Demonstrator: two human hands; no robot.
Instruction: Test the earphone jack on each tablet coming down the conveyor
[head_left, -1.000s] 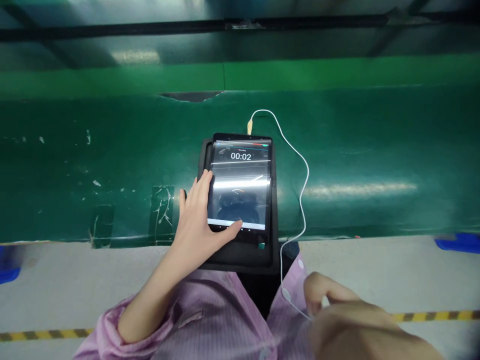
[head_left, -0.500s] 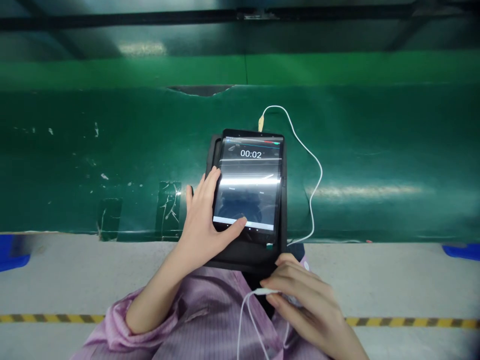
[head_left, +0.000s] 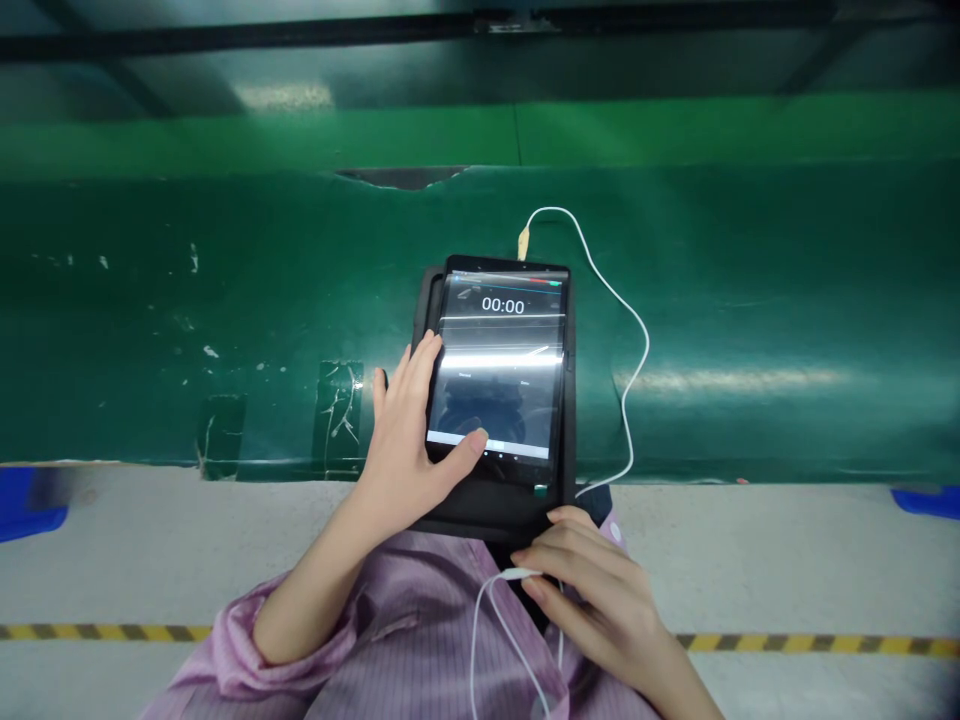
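A black tablet (head_left: 501, 370) in a dark case lies at the near edge of a green belt (head_left: 750, 300), its lit screen reading 00:00. My left hand (head_left: 409, 440) grips the tablet's left edge, thumb laid across the bottom of the screen. A white cable (head_left: 626, 340) runs from the tablet's top edge, loops to the right and comes down into my lap. My right hand (head_left: 592, 590) is closed on the cable's small white inline piece, just below the tablet case.
A grey ledge (head_left: 787, 560) with a yellow-black striped tape line runs across in front of the belt. Blue objects (head_left: 30, 500) sit at its far left and another blue object (head_left: 926, 498) at far right. Pink sleeves cover my lap. Worn tape patches mark the belt left of the tablet.
The screen's timer went from 00:02 to 00:00. My right hand came up from the lower right and closed on the cable's white piece below the tablet. The left hand kept its hold.
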